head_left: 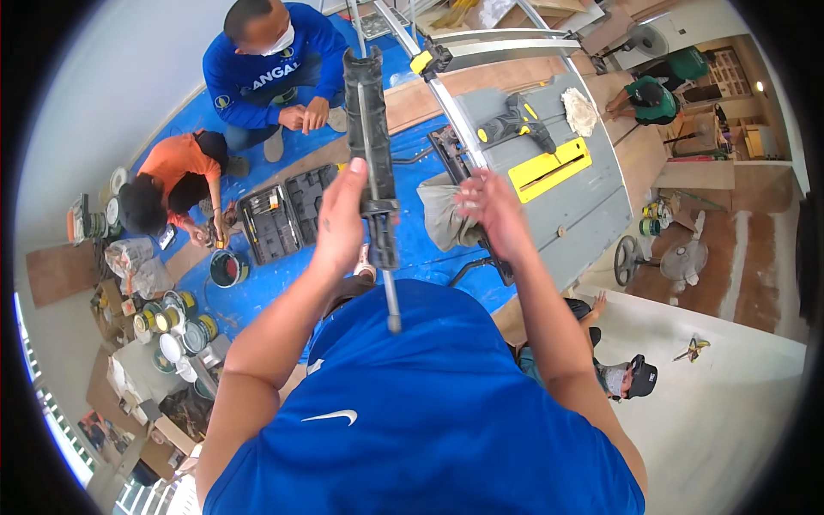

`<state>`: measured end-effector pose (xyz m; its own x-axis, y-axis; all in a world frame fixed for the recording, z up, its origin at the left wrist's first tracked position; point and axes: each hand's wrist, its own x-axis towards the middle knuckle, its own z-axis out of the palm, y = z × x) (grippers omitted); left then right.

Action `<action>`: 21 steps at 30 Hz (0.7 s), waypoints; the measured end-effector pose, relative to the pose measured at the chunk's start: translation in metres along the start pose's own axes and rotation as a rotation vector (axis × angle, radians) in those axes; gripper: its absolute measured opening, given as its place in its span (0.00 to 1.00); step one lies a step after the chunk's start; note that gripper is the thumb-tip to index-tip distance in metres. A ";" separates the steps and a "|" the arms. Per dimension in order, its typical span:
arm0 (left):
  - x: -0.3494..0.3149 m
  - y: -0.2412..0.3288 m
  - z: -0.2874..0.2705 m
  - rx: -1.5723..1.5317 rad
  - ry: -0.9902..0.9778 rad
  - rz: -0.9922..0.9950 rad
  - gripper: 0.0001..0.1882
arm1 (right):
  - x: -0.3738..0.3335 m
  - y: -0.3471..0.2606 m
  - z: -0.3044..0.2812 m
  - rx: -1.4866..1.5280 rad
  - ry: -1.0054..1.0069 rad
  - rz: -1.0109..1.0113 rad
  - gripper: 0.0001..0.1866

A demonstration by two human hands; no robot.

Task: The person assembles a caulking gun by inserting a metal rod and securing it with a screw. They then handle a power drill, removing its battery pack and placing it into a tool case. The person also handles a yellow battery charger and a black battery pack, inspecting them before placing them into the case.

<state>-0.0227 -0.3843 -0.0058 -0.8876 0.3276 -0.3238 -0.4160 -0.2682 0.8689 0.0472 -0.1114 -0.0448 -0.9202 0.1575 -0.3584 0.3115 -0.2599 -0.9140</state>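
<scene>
L hand (346, 210) is gripping blk caulking gun (380, 232) at upper ctr, long scuffed barrel (366, 99) & smooth metal rod (390, 296) standing right of palm; blurred R hand (493, 210) is hovering nr shiny rail (455, 110), grip unclear, crumpled grey bag (445, 219) sagging beside

bright | glare, lower-left slats (58, 416) | lamp (760, 87) glowing upper right | hands (498, 215) blurred, right most | curved edges, black rim
</scene>
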 end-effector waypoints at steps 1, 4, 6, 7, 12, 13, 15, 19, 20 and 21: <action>-0.001 0.008 -0.007 0.012 0.028 -0.048 0.31 | 0.025 0.004 -0.023 0.123 0.072 -0.001 0.34; -0.007 0.020 -0.043 0.017 -0.021 -0.131 0.33 | 0.103 -0.003 -0.066 -0.043 0.418 0.106 0.40; -0.019 0.023 -0.057 0.024 0.038 -0.141 0.31 | 0.143 -0.014 -0.080 -0.160 0.543 0.168 0.43; -0.028 0.021 -0.066 0.067 0.082 -0.149 0.32 | 0.158 -0.016 -0.085 -0.224 0.580 0.209 0.43; -0.069 0.007 -0.095 0.133 0.239 -0.192 0.34 | 0.212 -0.015 -0.083 -0.331 0.854 0.297 0.43; -0.075 0.003 -0.100 0.121 0.268 -0.211 0.34 | 0.220 -0.003 -0.091 -0.312 0.887 0.283 0.41; -0.088 -0.002 -0.103 0.103 0.363 -0.225 0.34 | 0.228 0.002 -0.092 -0.267 0.916 0.271 0.37; -0.096 -0.011 -0.113 0.107 0.367 -0.204 0.32 | 0.223 0.008 -0.097 -0.133 0.861 0.240 0.29; -0.096 -0.011 -0.113 0.097 0.361 -0.212 0.32 | 0.218 0.007 -0.101 -0.097 0.832 0.221 0.27; -0.090 -0.010 -0.113 0.086 0.330 -0.219 0.32 | 0.224 0.020 -0.128 -0.009 0.874 0.166 0.22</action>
<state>0.0392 -0.5133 -0.0277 -0.8015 0.0562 -0.5954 -0.5966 -0.1433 0.7896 -0.1229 0.0409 -0.1676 -0.3540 0.7903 -0.5000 0.4299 -0.3373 -0.8375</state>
